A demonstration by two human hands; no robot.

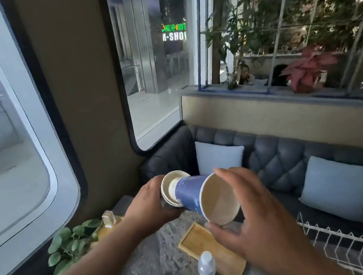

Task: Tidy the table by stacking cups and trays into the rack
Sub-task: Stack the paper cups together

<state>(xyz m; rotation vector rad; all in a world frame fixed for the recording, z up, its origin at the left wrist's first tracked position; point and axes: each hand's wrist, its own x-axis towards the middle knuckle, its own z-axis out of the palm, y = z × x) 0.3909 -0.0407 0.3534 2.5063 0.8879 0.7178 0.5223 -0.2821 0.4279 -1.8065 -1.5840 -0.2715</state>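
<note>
Blue cup (193, 189) and cream cups (172, 185) look matt paper; tray (193, 239) at six o'clock, smooth wood; tabletop (144, 265), polished stone; rack (353, 239), white-coated wire.

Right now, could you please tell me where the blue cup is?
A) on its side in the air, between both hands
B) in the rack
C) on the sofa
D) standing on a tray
A: the blue cup lies sideways above the table, with the right hand pinching its rim and the left hand holding the white cups at its base.
</note>
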